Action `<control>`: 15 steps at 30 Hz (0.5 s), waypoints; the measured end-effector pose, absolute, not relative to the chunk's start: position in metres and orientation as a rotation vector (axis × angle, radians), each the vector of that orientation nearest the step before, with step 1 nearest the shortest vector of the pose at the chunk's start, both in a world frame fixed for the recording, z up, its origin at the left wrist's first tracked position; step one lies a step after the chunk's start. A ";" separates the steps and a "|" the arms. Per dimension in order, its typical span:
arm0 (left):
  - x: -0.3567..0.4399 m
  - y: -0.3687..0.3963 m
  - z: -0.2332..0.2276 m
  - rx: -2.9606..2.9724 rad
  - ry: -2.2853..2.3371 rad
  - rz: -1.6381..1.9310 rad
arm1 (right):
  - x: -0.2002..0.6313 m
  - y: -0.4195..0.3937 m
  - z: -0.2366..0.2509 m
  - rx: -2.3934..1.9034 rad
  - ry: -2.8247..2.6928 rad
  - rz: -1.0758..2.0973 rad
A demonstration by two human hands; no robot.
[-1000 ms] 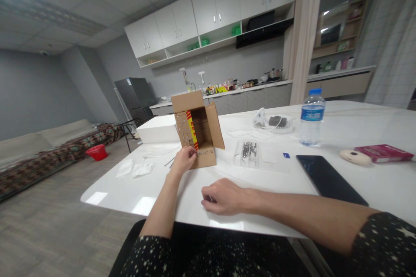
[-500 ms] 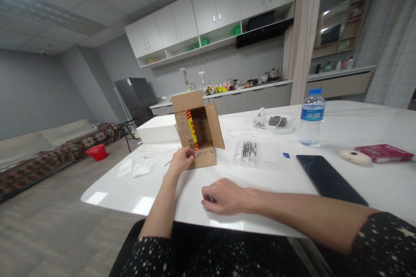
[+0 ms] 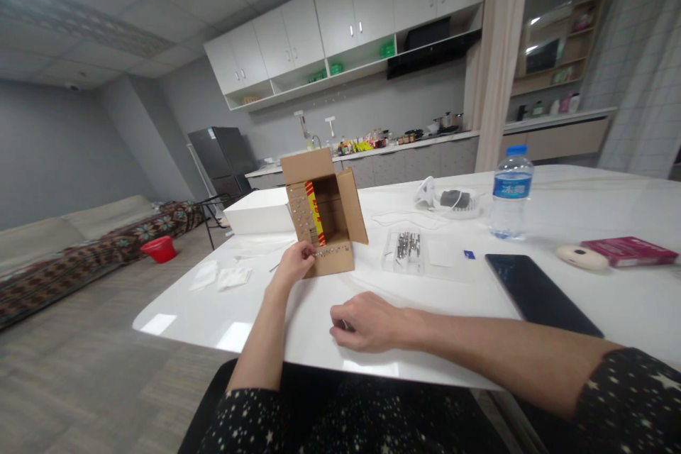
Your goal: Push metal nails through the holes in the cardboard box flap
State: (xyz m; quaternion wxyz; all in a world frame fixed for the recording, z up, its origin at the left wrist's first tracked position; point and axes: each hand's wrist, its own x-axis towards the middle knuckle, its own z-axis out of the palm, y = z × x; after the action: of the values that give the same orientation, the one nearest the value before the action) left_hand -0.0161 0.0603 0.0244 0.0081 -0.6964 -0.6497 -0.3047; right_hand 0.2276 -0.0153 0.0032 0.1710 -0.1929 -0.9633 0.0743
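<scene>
An open cardboard box (image 3: 335, 207) stands on the white table, its opening turned toward me. Small shiny bits dot its left flap and run in a row along its lower front flap (image 3: 333, 264). A yellow and red strip (image 3: 313, 213) is stuck beside the opening. My left hand (image 3: 296, 262) is at the left end of that row, fingertips pinched together against the cardboard; whatever they hold is too small to make out. Closer to me, my right hand (image 3: 364, 323) rests on the tabletop with curled fingers, and its contents are hidden.
Right of the box lies a clear plastic case (image 3: 407, 248) with several metal pieces. Beyond it are a water bottle (image 3: 511, 191), a dark phone (image 3: 540, 292) and a maroon box (image 3: 630, 251). White tissues (image 3: 234, 278) and a white box (image 3: 258, 211) are on the left.
My left hand has shifted very slightly left along the lower flap. The right hand and the box stay where they were.
</scene>
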 end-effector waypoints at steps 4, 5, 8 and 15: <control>-0.017 0.061 0.023 -2.196 -1.993 -0.976 | 0.228 -0.015 0.003 -0.538 -2.726 0.217; -0.017 0.060 0.023 -2.202 -1.984 -0.976 | 0.228 -0.015 0.003 -0.540 -2.726 0.215; -0.016 0.061 0.023 -2.207 -1.962 -0.971 | 0.227 -0.015 0.002 -0.553 -2.731 0.218; -0.017 0.063 0.020 -2.216 -1.942 -0.965 | 0.227 -0.014 0.000 -0.545 -2.727 0.218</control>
State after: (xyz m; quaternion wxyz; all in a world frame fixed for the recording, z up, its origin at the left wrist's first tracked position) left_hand -0.0170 0.0633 0.0202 0.0205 -0.7147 -0.6262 -0.3110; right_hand 0.2269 -0.0138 -0.0001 0.1753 -0.1923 -0.9625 0.0770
